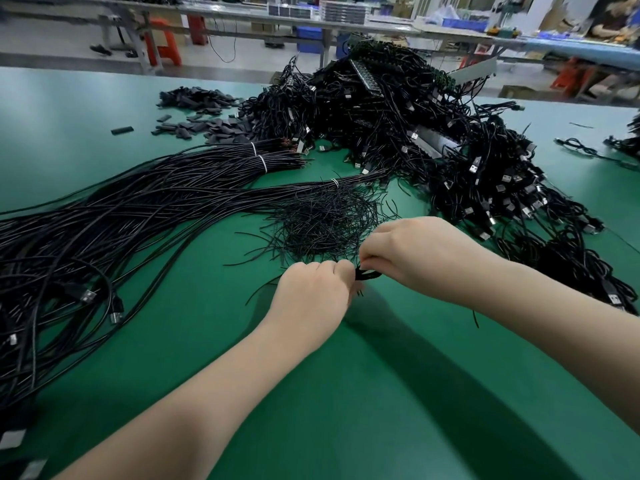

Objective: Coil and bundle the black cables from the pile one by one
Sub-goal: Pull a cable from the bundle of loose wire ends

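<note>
Two bare arms reach forward over the green worktop. The left hand and right hand meet in the middle, both with fingers curled, pinching a small black coiled cable between them. The coil lies sideways, from one hand to the other. Just past the hands sits a heap of thin tie wires, a bit closer to the right hand. Uncoiled long cables stretch away on the left. The big pile of finished bundles is farthest back.
</note>
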A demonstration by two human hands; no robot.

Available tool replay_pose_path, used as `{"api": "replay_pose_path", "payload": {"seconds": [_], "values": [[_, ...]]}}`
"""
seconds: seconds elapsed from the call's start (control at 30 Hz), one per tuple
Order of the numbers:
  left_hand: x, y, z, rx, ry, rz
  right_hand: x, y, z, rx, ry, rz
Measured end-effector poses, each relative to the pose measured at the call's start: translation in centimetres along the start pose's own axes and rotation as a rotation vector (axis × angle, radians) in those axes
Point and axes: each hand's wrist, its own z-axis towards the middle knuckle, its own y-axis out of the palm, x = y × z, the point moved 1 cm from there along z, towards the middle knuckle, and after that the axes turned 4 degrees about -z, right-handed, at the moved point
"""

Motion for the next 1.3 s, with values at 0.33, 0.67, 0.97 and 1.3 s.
{"api": "replay_pose_path", "payload": {"seconds": [0.33,0.67,0.97,1.3], "values": [[0.2,-0.4,-0.2,-0.098,-0.07,-0.113,0.3,1.1,-0.9,0.121,0.093,0.211],[0.5,-1.5,0.1,-0.165,-0.237,-1.029,4.0,2.4,0.8,-0.304,0.279,1.357],[-0.2,-0.3,-0.1,0.017,-0.631,-1.076,-2.9,5.1,-0.7,0.555,0.452,0.712],[-0.1,-0.3,-0.3,0.178,-0.63,-1.125,-3.5,3.9,-0.5,0.464,0.645,1.079]]}}
